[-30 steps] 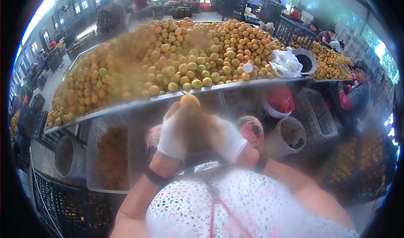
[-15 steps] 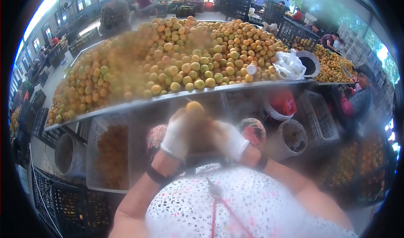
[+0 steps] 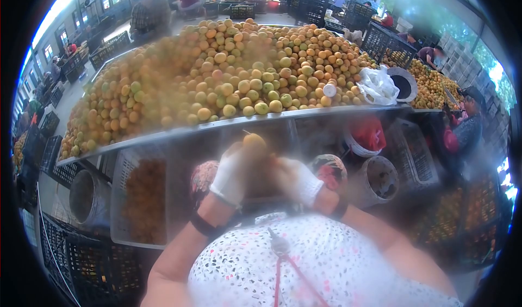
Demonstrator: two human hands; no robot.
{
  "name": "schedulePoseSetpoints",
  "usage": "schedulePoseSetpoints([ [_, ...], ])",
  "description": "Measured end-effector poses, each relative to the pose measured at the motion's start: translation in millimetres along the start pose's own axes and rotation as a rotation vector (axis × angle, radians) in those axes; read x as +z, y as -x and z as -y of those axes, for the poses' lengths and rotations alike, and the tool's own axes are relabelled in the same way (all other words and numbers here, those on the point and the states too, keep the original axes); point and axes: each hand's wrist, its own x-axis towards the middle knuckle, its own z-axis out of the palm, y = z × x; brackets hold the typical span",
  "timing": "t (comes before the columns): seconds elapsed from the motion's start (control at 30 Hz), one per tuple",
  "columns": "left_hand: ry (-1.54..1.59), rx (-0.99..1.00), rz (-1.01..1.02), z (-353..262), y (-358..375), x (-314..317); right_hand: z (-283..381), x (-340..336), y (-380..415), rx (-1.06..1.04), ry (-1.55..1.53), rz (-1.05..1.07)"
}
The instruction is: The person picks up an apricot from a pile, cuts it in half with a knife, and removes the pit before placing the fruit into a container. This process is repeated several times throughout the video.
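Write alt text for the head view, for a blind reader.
A white-gloved left hand holds a round orange fruit, the gloved right hand close by, partly blurred. Beyond, a metal-edged table bears a large heap of similar fruit and a white plastic bag; crates and buckets stand lower down.

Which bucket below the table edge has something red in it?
The upper bucket right of the right hand: red material shows inside it. The lower bucket on that side and the far-left bucket show none.
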Motion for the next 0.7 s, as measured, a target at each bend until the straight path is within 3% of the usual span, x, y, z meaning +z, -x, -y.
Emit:
schedulePoseSetpoints([
  [0.7, 0.016, -0.055, -0.016, 12, -2, -8, -15, -2, -5, 0.084, 0.038, 0.07],
])
